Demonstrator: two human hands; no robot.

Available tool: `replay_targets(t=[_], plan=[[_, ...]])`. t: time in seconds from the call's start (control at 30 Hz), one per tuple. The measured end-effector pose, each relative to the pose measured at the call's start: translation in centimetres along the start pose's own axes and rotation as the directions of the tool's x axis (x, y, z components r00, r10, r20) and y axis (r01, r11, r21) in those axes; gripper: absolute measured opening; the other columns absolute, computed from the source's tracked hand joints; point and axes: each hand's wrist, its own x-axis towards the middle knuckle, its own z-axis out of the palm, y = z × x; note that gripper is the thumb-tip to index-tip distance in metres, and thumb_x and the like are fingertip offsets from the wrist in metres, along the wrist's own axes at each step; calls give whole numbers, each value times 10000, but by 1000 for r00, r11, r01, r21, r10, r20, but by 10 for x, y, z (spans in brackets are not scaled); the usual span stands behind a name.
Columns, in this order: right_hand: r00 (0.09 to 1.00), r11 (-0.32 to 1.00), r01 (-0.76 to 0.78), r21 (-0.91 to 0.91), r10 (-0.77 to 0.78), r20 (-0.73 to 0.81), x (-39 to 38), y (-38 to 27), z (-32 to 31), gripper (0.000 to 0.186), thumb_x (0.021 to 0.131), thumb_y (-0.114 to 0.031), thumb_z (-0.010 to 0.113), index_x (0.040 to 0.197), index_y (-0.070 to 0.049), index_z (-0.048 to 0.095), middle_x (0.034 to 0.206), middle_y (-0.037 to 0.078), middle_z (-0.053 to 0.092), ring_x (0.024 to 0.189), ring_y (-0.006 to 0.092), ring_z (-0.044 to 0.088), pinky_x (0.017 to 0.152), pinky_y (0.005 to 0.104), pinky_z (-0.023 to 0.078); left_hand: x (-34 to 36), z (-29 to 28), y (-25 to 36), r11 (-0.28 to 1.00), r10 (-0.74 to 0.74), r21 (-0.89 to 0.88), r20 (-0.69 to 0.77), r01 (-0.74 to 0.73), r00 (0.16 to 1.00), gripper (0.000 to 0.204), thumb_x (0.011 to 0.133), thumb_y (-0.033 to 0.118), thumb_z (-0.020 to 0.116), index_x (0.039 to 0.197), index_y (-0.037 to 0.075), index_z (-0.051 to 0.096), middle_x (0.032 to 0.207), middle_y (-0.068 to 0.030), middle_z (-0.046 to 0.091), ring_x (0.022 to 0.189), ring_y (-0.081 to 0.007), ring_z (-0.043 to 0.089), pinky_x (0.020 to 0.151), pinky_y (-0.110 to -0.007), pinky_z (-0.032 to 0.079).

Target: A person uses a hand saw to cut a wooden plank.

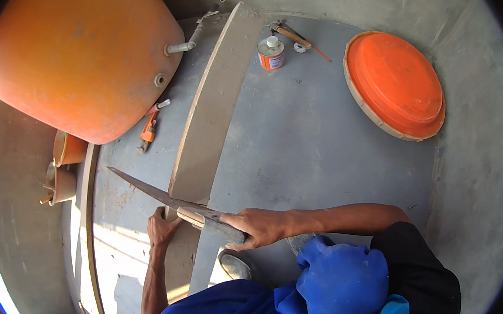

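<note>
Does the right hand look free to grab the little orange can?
Probably not right now: the right hand is holding a saw, and the orange can stands well beyond it on the grey floor.

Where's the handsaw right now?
In the head view, the handsaw is left of centre, gripped by the right hand and extending across the board near the left hand.

tank [87, 44]: left of strip [217, 105] | saw [174, 201]: across strip | can [270, 56]: right of strip, before hammer [293, 36] | lid [397, 80]: far right
</note>
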Motion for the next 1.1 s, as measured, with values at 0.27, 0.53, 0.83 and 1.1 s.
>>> replay_targets(t=[0.27,0.53,0.83,1.1], plan=[[1000,999,27,-32,-27,13,-10,26,3,520,815,-348,659,1081,45,446,767,235,599,708,406,595,645,466,467,-6,8,7,998,-43,38,-3,43,999,678,605,503,794,983,-38,640,897,-237,676,862,-369,665,759,-429,517],[999,988,31,-148,-34,-18,-35,53,7,476,805,-309,685,1064,37,484,836,236,609,778,394,610,685,450,494,-7,16,26,989,-113,102,25,110,993,729,591,537,793,1015,-32,624,891,-216,675,837,-333,666,737,-416,516],[985,980,107,-168,-127,-114,-47,83,29,411,800,-235,698,1042,39,510,837,208,598,735,356,617,674,419,510,-20,12,21,985,-145,107,100,135,984,844,577,630,770,1093,-10,581,921,-187,674,850,-315,668,735,-404,521],[989,994,96,-53,-102,-104,-50,59,14,399,822,-197,685,1092,36,506,847,188,608,719,322,630,654,403,512,-19,1,35,989,-81,127,83,70,993,789,592,593,771,1094,18,571,885,-180,664,800,-312,663,705,-401,513]])
